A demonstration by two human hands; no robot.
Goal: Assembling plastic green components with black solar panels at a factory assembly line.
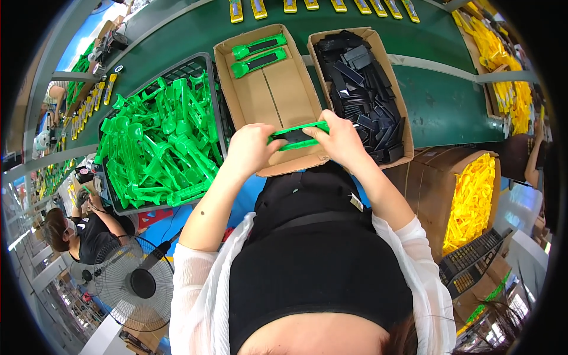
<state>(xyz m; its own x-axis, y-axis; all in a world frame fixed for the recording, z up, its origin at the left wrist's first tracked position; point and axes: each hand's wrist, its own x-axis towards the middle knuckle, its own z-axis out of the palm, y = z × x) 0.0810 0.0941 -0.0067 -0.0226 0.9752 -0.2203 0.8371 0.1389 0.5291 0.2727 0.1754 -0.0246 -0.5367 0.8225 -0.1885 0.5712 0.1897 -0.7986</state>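
Between my two hands is a green plastic housing (pixel 299 146) with a dark strip along its middle. My left hand (pixel 252 149) grips one end, its thumb pressed near the dark strip. The other end is in my right hand (pixel 338 141), thumb on top and fingers behind. Both hands are above the near end of an open cardboard box (pixel 266 94). Two green housings with black panels (pixel 259 61) lie side by side at the far end of that box.
Left of the box, a black crate (pixel 214 89) is heaped with green plastic parts (pixel 160 136). A carton of black panels (pixel 361 77) stands on the right. Yellow parts (pixel 473 201) fill a large carton lower right. A fan (pixel 142 284) and a co-worker (pixel 89 231) are at left.
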